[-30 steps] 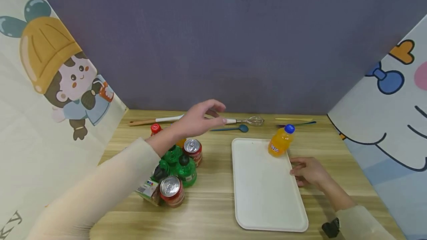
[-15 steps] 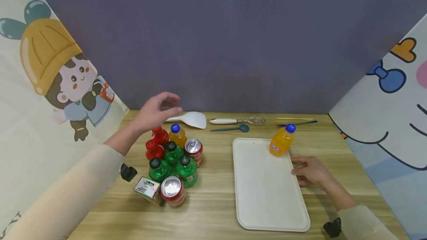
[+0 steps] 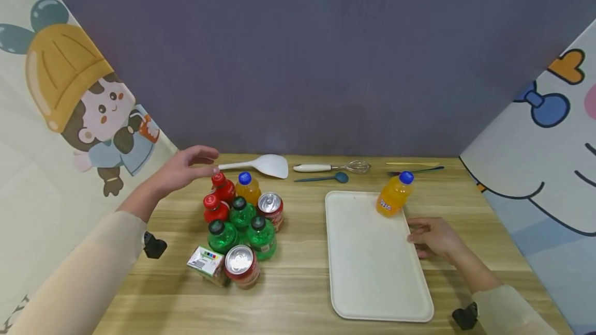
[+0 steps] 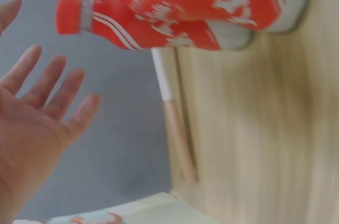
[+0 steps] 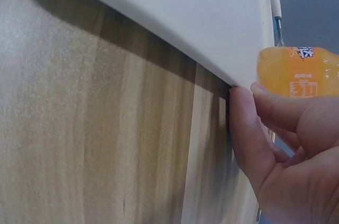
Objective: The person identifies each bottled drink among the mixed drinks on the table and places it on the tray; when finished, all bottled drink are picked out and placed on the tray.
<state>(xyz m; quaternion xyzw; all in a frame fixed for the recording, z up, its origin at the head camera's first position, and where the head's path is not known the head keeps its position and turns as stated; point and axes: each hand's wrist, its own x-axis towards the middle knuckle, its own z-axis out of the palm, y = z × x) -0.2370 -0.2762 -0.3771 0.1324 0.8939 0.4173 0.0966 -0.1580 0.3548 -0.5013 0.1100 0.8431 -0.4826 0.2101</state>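
My left hand (image 3: pixel 197 165) hovers open just above and left of the rear red bottle (image 3: pixel 223 186), holding nothing. The left wrist view shows its bare palm (image 4: pixel 37 128) with fingers spread, beside two red bottles (image 4: pixel 175 7). My right hand (image 3: pixel 430 237) rests on the table. Its loosely curled fingers touch the right rim of the white tray (image 3: pixel 368 257). In the right wrist view its thumb (image 5: pixel 249 128) lies against the tray's rim (image 5: pixel 185 12). An orange bottle with a blue cap (image 3: pixel 393 195) (image 5: pixel 299 70) stands tilted on the tray's far right corner.
A cluster stands left of the tray: green bottles (image 3: pixel 241 213), an orange bottle (image 3: pixel 247 186), two cans (image 3: pixel 241 265) and a small carton (image 3: pixel 206 263). Along the back lie a white spoon (image 3: pixel 266 165), whisk (image 3: pixel 331 167), blue spoon (image 3: pixel 326 179) and thin sticks (image 3: pixel 413 167). Panels wall three sides.
My left hand has swung left and down, from above the whisk to over the red bottles. The right hand and the orange bottle on the tray have stayed put.
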